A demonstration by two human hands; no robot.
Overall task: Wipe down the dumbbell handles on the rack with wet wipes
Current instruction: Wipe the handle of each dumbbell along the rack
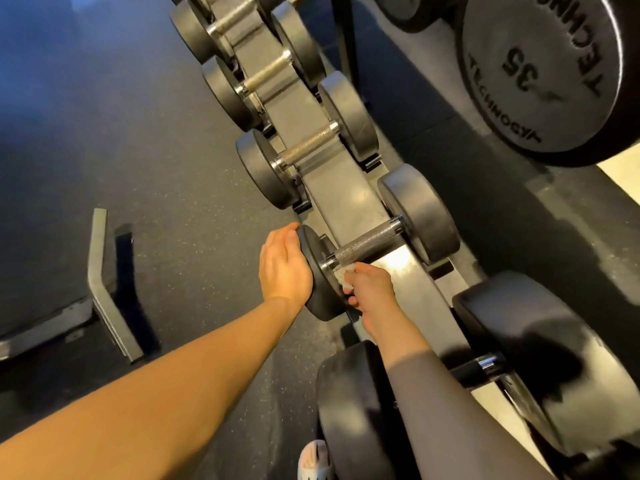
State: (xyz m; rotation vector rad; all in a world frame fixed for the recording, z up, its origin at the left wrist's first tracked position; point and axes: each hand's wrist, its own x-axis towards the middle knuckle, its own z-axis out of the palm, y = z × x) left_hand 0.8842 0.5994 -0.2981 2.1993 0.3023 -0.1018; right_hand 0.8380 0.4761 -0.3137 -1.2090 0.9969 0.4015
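the left hand (285, 268) lies open-palmed against the near head (317, 251) of a dumbbell (419, 213) on the rack (346, 199), bracing it. the right hand (370, 289) pinches a bunched wipe (343, 277) at the near end of the knurled handle (367, 244), seemingly touching its underside, though contact is hard to see. best to wrap the wipe round the handle and draw it to the far end, twisting, so the knurling gets cleaned all round.

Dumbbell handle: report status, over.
Left hand rests on dumbbell head. Right hand holds wipe at handle near end. Nothing in the way.
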